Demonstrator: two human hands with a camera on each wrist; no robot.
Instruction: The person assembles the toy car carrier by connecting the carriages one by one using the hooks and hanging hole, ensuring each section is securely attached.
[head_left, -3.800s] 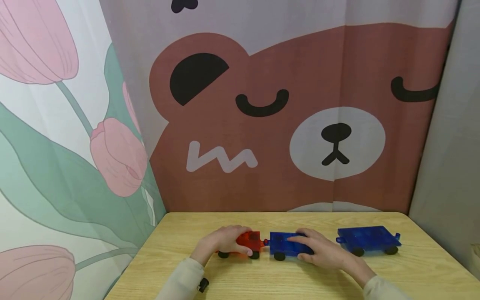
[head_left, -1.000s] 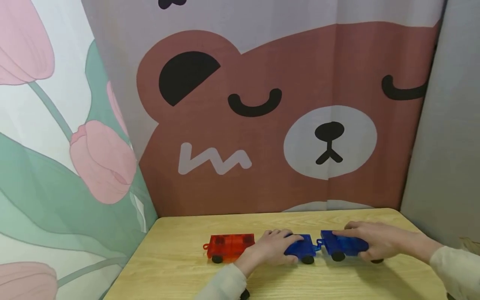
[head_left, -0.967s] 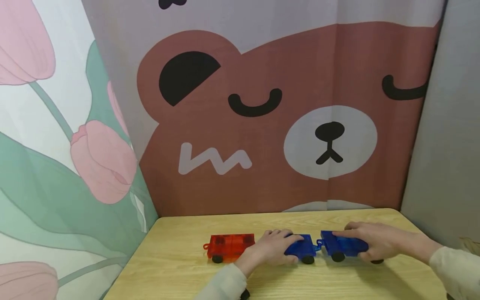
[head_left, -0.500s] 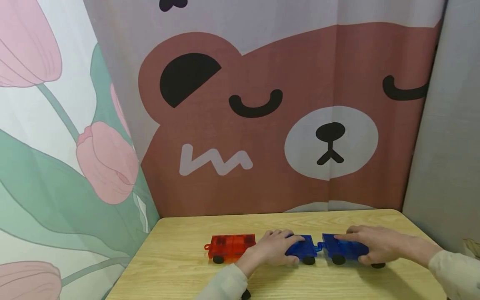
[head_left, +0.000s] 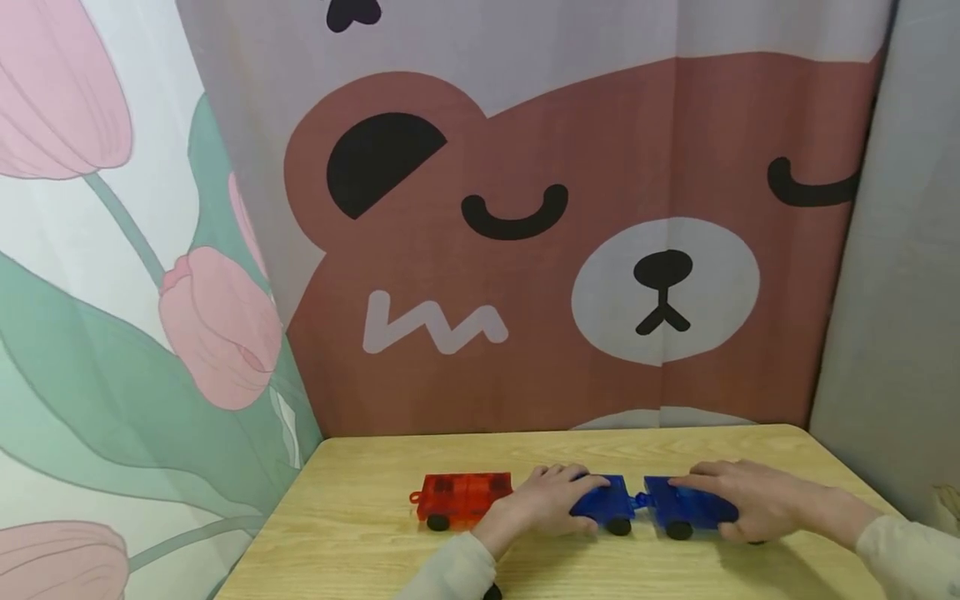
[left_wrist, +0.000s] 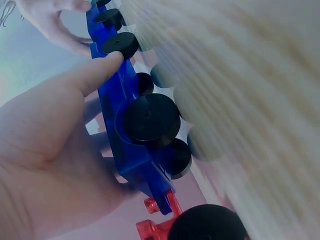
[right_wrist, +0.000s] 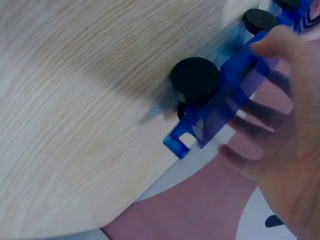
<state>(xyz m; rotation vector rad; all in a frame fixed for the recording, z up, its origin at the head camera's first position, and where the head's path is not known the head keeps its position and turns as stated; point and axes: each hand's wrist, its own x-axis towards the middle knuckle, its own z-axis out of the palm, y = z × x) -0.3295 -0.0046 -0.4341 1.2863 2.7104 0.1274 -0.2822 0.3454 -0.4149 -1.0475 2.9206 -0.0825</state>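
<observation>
Three translucent toy train cars with black wheels stand in a row on the table. The red car (head_left: 459, 498) is at the left, with a small loop on its free end. My left hand (head_left: 543, 502) grips the middle blue car (head_left: 613, 495), its thumb on the near side. In the left wrist view, a red coupling (left_wrist: 172, 202) meets this car's blue hook. My right hand (head_left: 761, 500) holds the right blue car (head_left: 669, 497) from above. Between the blue cars, their couplings (head_left: 640, 501) overlap. A blue hook (right_wrist: 176, 146) sticks out from the right car's far end.
The light wooden table (head_left: 360, 550) backs onto a curtain (head_left: 525, 375) printed with a bear. A tulip-patterned curtain (head_left: 112, 400) hangs at the left, and a grey surface (head_left: 892, 292) stands at the right.
Since the oldest frame, my left hand has gone from the red car to the middle blue one, my right hand to the right blue car. The blue cars have come together, now more in line.
</observation>
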